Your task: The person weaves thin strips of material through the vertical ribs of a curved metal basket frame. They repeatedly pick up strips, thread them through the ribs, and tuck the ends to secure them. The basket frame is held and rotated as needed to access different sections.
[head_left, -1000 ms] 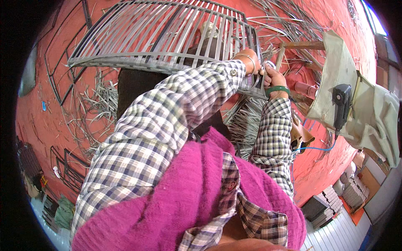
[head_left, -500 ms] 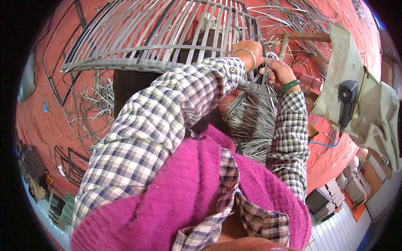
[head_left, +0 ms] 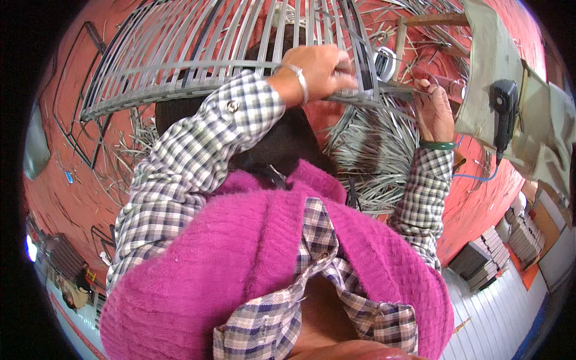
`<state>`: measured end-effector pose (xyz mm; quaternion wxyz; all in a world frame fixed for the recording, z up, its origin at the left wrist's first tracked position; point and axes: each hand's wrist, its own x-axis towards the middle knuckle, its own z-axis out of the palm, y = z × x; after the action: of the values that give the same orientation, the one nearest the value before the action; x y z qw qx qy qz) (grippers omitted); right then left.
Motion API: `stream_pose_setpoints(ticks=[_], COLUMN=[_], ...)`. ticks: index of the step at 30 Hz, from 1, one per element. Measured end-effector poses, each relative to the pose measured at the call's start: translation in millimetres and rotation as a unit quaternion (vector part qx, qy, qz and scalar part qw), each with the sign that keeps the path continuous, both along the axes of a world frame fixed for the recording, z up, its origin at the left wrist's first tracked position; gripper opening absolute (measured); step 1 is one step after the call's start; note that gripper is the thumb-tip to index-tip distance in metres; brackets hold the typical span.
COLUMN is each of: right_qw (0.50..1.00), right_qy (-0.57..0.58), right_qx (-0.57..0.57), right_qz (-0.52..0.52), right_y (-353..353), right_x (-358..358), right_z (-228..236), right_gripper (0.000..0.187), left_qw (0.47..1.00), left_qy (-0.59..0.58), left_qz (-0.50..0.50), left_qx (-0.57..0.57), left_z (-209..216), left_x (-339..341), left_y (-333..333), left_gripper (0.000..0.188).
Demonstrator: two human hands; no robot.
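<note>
In the head view, a slatted frame (head_left: 198, 64) of grey strips with a few dark ones lay across the upper part, its near edge running in front of the person. The left hand (head_left: 321, 69), a silver bracelet (head_left: 298, 78) at its wrist, was over that edge near the frame's right-hand corner, its fingers bent and blurred; whether they gripped anything I could not tell. The right hand (head_left: 437, 114), with a green bangle (head_left: 437, 145), was apart to the right of the frame, its thumb and fingers narrowed on a grey strip (head_left: 403, 91) that stretched from near the corner. Below the strip, a heap of loose strips (head_left: 372, 138) spread over the red floor (head_left: 108, 189). Further right, a black power tool (head_left: 503, 111) hung against a pale cloth (head_left: 486, 54), a blue cable (head_left: 480, 176) near its lower end
</note>
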<state>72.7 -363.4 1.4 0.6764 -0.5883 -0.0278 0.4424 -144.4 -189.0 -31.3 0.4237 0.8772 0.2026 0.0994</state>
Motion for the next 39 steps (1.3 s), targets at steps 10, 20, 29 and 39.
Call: stream_pose_setpoints(ticks=[10, 20, 29, 39], right_qw=[0.99, 0.4, 0.886, 0.602], right_qy=[0.027, -0.371, -0.396, -0.7], right_qx=[0.136, -0.815, -0.207, -0.327], right_qz=[-0.023, 0.195, 0.122, 0.199], right_y=[-95.2, -322.6, -61.7, -86.8], right_x=[-57.4, 77.7, -51.8, -30.7], right_z=[11.4, 26.8, -25.7, -30.7], right_gripper=[0.022, 0.032, 0.026, 0.017], left_qw=[0.989, 0.986, 0.96, 0.971], left_qy=[0.011, -0.028, 0.137, 0.129], left_qz=[-0.057, 0.009, 0.042, -0.001], left_qx=[0.136, 0.162, 0.242, 0.203], left_z=[9.6, 10.4, 24.2, 36.7], left_x=[-15.7, -18.8, -93.4, -103.5], left_y=[-20.7, -20.3, 22.3, 20.8], left_gripper=[0.033, 0.036, 0.044, 0.041])
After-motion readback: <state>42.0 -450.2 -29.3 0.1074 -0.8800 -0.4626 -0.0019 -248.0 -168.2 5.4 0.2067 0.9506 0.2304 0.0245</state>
